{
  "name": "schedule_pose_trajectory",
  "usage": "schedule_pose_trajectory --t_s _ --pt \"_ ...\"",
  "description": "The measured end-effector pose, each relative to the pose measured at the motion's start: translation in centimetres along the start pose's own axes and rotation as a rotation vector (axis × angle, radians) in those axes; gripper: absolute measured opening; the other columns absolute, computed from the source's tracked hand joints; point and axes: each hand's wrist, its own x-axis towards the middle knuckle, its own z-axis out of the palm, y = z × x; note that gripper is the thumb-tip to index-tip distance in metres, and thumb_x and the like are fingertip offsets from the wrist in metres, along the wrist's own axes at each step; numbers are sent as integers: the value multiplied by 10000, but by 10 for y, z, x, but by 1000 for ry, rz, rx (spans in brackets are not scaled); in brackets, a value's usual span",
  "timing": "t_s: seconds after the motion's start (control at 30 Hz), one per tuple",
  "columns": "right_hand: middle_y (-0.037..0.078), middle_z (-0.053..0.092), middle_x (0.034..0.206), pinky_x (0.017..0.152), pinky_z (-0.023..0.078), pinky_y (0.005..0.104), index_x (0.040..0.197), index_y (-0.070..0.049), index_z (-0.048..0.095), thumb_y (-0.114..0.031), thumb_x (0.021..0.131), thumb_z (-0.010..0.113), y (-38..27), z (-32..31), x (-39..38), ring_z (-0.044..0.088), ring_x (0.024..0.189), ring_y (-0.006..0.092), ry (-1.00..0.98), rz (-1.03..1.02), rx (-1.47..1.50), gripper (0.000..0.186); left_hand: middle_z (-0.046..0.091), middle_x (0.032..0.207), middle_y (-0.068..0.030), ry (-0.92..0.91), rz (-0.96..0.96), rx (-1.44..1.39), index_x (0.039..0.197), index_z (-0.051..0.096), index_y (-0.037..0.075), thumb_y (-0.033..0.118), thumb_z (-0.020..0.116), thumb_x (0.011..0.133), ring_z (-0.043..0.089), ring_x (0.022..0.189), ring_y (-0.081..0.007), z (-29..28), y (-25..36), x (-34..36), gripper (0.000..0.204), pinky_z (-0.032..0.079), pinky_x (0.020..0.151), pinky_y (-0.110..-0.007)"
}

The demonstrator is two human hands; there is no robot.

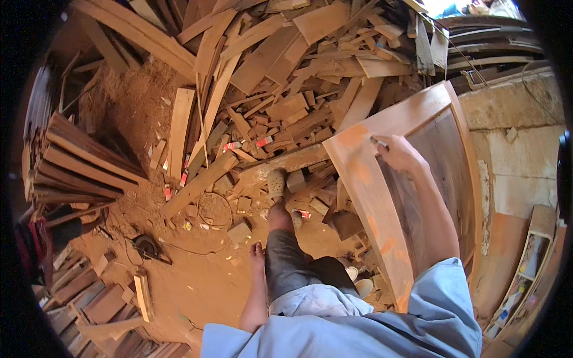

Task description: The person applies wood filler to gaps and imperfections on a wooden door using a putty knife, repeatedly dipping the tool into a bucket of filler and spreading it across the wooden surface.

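Note:
My right hand (399, 154) is closed in a pinch near the upper left corner of a framed wooden panel (370, 197), which looks like a door. A small dark thing shows at its fingertips, too small to name, touching or just over the wood. Orange patches (389, 246) of a smeared coating mark the pale frame. Inside the frame sits a darker brown board (418, 197). My left hand (256, 253) hangs low beside my leg, away from the panel. Its fingers are too small to read.
Offcuts and boards (298, 107) pile up ahead. Stacked planks (77, 161) stand at the left, with a dark power tool (146, 246) on the dusty floor. White tubs (363, 287) sit by the panel's foot. A narrow shelf unit (525, 268) is at the right.

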Motion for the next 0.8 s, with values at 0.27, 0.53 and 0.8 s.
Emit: schedule_pose_trajectory --t_s 0.27,0.53,0.8 --pt "231 672 1109 868 530 466 1256 -76 627 -192 936 528 10 12 36 652 998 396 73 -118 -130 355 652 1034 -82 62 -77 -140 1187 589 54 398 514 1018 672 869 -191 -17 -25 -1 391 500 681 -316" --pt "181 704 906 578 524 360 1283 -87 610 -209 977 557 -5 -14 9 644 604 289 -397 -79 -216 334 666 1086 -153 105 -20 93 1198 598 -8 373 536 1005 663 943 -224 -8 -49 -8 431 524 756 -350" --pt "276 658 969 799 496 458 1340 -62 543 -145 955 564 42 68 27 644 889 430 358 -290 123 395 648 1005 -87 95 -63 -167 1183 595 25 391 540 1005 665 904 -196 -7 -23 -15 410 505 724 -326"
